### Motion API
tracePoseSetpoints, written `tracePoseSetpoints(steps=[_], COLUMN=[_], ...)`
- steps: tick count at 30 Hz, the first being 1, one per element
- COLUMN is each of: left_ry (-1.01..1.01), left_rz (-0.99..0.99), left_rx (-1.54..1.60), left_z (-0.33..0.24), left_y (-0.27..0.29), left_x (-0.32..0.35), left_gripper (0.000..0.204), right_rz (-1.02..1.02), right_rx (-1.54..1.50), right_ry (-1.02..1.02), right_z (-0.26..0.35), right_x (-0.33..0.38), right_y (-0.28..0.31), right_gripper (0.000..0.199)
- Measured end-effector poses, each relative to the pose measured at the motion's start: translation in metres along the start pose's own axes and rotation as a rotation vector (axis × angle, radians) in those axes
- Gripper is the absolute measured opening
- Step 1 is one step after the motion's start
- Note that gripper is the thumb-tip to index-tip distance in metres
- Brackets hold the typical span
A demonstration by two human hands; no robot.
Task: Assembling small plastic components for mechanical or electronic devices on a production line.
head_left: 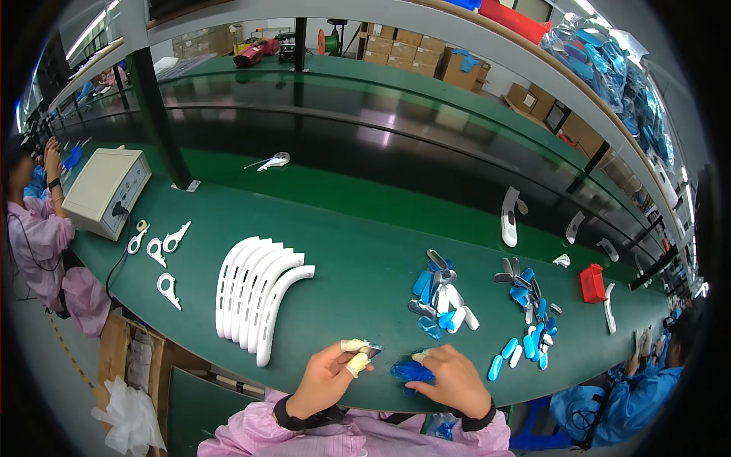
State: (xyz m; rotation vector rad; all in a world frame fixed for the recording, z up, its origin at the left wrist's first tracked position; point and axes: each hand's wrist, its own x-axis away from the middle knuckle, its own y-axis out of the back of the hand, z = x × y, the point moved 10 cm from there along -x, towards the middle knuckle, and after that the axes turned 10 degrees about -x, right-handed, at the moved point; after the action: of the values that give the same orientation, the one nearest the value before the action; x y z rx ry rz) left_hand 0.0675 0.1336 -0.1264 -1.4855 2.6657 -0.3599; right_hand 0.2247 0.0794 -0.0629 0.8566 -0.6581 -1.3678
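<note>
Sleeves: pink cuffs come up from the lower edge, both my wrists over the near rim of the green bench (358, 251).
Left hand (324, 378): raised just above the bench edge, taped fingertips pinched together on a small grey-blue piece (371, 349).
Right hand (455, 378): palm down at the bench edge, fingers curled, taped forefinger pressing a crumpled blue film (411, 371) flat on the green top.
Piece: small, thin, shiny at 1 end; finer shape too small to tell.
Film: bright blue, wrinkled, lying between my 2 hands, touching the right one.
Open room: bare green stretch ahead of my hands, between the white curved shells (259, 295) on the left and the pile of blue and grey parts (442, 298) on the right.
Right side: a 2nd scatter of blue and grey parts (529, 320), then a red box (592, 282) near the far curve of the bench.
Left side: 4 small white clips (161, 255) and a beige control box (106, 190) well apart from my hands.
Edges: another person in pink sits at the left end; a person in blue at the right end.
</note>
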Motion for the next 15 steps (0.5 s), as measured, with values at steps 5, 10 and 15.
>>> tracePoseSetpoints(steps=[5, 10, 15], left_ry=[0.003, -0.043, -0.052], left_rz=[0.011, -0.036, 0.012], left_rx=[-0.192, -0.628, -0.373], left_z=[0.0, -0.032, -0.035], left_y=[-0.004, -0.005, 0.005], left_x=[0.002, 0.003, 0.008], left_gripper=[0.031, 0.059, 0.08], right_rz=[-0.291, -0.088, 0.093], right_rx=[-0.376, -0.421, -0.54], right_ry=[0.14, 0.288, 0.216], right_z=[0.035, 0.069, 0.055], right_x=[-0.019, -0.042, -0.04], right_y=[0.041, 0.013, -0.005], right_gripper=[0.042, 0.042, 0.036])
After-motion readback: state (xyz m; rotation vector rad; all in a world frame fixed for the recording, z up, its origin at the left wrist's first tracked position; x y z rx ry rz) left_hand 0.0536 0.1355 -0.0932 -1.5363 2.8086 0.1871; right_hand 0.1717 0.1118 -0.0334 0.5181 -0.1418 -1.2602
